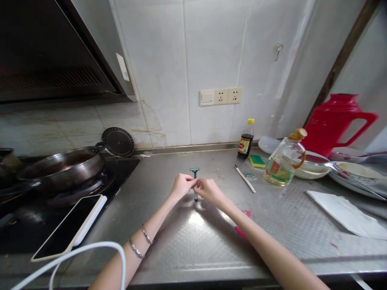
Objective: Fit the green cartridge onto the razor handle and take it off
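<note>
A razor [195,172] with a dark handle and a green-edged head is held at the middle of the countertop, its head pointing away from me. From the left, my left hand [184,184] pinches its handle. My right hand [208,189] closes on the same handle from the other side, fingertips against those of the left. The handle's lower end [196,197] shows beneath the fingers. To the right lie a white toothbrush [244,178], its bristles not clearly visible, and small green-edged pieces [248,174] that look like razor heads.
A phone [68,229] on a white block and a white cable [90,245] are at left, near the stove with a pan [65,169]. At right stand a soy sauce bottle [245,143], sponge [256,161], oil jug [279,165], red thermos [329,125] and paper [347,213].
</note>
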A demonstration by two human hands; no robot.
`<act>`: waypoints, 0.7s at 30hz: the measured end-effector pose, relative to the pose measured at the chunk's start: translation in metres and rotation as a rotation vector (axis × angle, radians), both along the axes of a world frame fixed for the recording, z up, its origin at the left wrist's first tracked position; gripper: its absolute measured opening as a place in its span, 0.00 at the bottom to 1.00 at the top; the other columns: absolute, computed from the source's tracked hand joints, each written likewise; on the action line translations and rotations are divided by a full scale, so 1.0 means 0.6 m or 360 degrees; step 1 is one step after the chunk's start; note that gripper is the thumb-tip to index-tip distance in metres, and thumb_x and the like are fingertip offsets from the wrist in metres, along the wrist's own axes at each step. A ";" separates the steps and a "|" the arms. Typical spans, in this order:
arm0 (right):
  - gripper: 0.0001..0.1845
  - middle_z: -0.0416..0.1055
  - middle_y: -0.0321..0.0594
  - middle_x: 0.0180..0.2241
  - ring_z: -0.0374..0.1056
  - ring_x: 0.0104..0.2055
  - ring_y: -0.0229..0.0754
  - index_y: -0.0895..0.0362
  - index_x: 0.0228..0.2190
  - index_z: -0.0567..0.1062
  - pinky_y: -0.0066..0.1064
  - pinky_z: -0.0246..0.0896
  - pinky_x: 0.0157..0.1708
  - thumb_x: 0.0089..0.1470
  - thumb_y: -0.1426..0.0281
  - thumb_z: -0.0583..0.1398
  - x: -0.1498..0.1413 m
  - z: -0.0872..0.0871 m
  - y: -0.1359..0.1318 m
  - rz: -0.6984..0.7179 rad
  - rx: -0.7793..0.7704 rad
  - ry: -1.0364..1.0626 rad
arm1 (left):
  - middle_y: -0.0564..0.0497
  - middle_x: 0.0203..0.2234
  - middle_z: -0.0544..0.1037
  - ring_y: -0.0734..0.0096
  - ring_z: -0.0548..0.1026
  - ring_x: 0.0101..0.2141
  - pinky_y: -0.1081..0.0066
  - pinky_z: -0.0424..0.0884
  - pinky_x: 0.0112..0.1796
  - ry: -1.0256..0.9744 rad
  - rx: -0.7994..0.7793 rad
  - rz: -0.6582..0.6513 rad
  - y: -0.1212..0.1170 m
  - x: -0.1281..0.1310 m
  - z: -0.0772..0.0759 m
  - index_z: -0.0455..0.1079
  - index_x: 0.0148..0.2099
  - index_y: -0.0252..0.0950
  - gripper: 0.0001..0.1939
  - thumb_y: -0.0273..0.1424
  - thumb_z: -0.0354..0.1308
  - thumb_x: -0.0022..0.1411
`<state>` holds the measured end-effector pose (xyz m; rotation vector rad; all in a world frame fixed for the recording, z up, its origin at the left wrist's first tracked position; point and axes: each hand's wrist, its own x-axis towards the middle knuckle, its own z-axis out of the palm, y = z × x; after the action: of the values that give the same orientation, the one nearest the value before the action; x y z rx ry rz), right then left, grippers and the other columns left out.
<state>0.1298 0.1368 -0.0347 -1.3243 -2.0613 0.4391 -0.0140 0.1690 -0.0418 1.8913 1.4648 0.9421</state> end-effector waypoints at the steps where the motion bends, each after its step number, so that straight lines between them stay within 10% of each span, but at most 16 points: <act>1: 0.13 0.69 0.37 0.17 0.61 0.19 0.34 0.59 0.20 0.71 0.23 0.46 0.20 0.49 0.66 0.55 0.003 0.002 0.001 0.0045 0.0019 -0.0035 | 0.50 0.16 0.73 0.75 0.66 0.19 0.76 0.57 0.21 0.0014 -0.0008 0.0011 0.002 -0.002 -0.001 0.74 0.25 0.30 0.20 0.42 0.53 0.53; 5: 0.23 0.69 0.40 0.16 0.61 0.19 0.35 0.60 0.17 0.72 0.24 0.47 0.21 0.53 0.58 0.52 0.033 0.017 0.018 0.0071 0.0068 -0.0165 | 0.50 0.15 0.72 0.74 0.67 0.20 0.76 0.57 0.22 0.0247 0.0102 0.0126 0.017 -0.027 -0.003 0.72 0.21 0.31 0.19 0.39 0.51 0.54; 14: 0.15 0.73 0.57 0.34 0.71 0.36 0.49 0.62 0.32 0.76 0.31 0.58 0.31 0.51 0.67 0.53 0.222 0.017 0.085 -0.0984 -0.0249 -0.0685 | 0.46 0.20 0.75 0.71 0.70 0.24 0.75 0.56 0.25 0.0850 0.0120 0.0350 0.045 -0.071 -0.019 0.70 0.21 0.33 0.15 0.32 0.49 0.55; 21: 0.12 0.74 0.55 0.33 0.71 0.37 0.51 0.62 0.29 0.76 0.31 0.60 0.30 0.47 0.68 0.56 0.281 -0.008 0.098 -0.1006 -0.0414 -0.0725 | 0.47 0.22 0.77 0.70 0.72 0.25 0.75 0.58 0.26 0.0881 0.0079 0.0330 0.049 -0.066 -0.030 0.70 0.22 0.33 0.13 0.34 0.52 0.54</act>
<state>0.2984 0.1956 -0.0395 -2.2972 -1.8074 0.1241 -0.0538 0.1982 -0.0600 2.1766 1.9987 0.5601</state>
